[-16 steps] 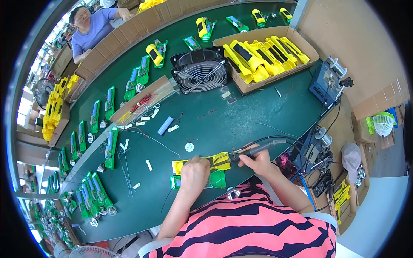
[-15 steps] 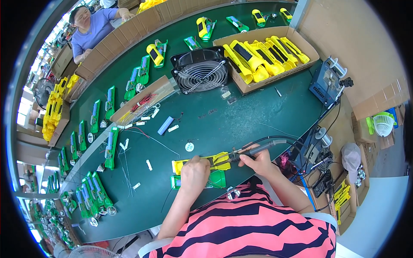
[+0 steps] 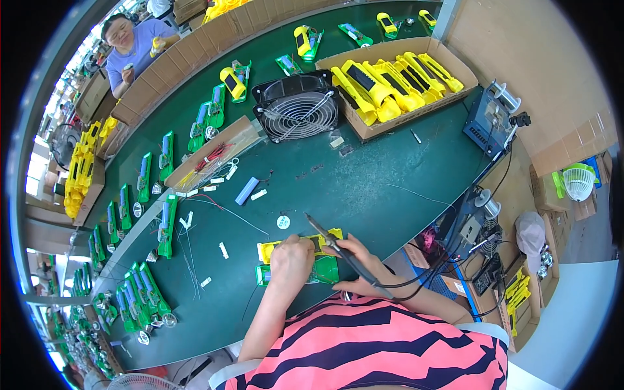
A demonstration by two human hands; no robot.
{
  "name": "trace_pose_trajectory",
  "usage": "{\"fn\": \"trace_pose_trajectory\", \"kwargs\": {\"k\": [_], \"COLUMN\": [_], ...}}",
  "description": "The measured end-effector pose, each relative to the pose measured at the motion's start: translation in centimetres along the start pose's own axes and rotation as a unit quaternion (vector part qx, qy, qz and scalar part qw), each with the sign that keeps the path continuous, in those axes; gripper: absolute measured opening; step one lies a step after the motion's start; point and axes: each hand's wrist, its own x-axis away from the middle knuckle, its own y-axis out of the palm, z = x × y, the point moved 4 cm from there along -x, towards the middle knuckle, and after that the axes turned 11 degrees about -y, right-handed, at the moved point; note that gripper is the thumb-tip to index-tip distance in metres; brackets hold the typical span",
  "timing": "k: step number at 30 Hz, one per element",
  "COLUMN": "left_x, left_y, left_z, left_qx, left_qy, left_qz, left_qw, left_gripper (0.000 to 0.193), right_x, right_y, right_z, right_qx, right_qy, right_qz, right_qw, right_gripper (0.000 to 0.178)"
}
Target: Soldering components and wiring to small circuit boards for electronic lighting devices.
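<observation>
My left hand (image 3: 291, 261) is closed over the yellow plastic shell (image 3: 266, 251), its fingertips hidden beneath the hand. Right against the shell, on the near side, lies a green plastic shell (image 3: 327, 270), partly covered by my left hand. My right hand (image 3: 364, 263) grips a soldering iron (image 3: 322, 233), whose tip points up and away to the left, above the table and clear of the shells. The iron's dark cable runs off to the right. A round white sticker (image 3: 283, 222) lies just beyond the yellow shell.
A black fan (image 3: 298, 110) stands at the back beside a cardboard box (image 3: 370, 132) of yellow shells. At right are a blue soldering station (image 3: 486, 123) and a solder spool (image 3: 486, 203). Green shells with batteries (image 3: 144, 286) line the left. Another person (image 3: 140, 49) sits beyond the cardboard wall.
The soldering iron has swung away from the yellow shell; its tip now points up and left. My right hand has moved left and nearer the green shell. My left hand has hardly moved.
</observation>
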Motion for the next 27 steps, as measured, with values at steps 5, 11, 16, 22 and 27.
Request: {"fn": "trace_pose_trajectory", "kwargs": {"k": [5, 11, 16, 22, 27], "left_x": [0.0, 0.0, 0.1, 0.6, 2.8], "left_y": [-0.1, -0.2, -0.4, -1.7, -6.7], "left_z": [0.0, 0.2, 0.3, 0.6, -0.1], "left_qx": [0.004, -0.003, -0.003, 0.02, 0.001], "left_qy": [0.002, -0.004, 0.0, -0.008, -0.006], "left_qz": [-0.001, -0.005, -0.012, -0.063, -0.041], "left_qw": [1.0, 1.0, 1.0, 0.998, 0.999], "left_gripper": [0.007, 0.007, 0.009, 0.017, 0.026], "right_x": [-0.4, -0.5, -0.9, -0.9, -1.5], "right_y": [0.6, 0.5, 0.2, 0.5, -0.8], "right_z": [0.1, -0.2, -0.6, -0.2, -0.1], "right_qx": [0.001, -0.003, 0.028, 0.022, 0.048], "right_qy": [-0.022, -0.056, -0.126, -0.145, -0.162], "right_qz": [-0.007, -0.001, 0.001, -0.007, -0.012], "right_qw": [1.0, 0.998, 0.992, 0.989, 0.986], "right_gripper": [0.079, 0.076, 0.073, 0.071, 0.069]}}
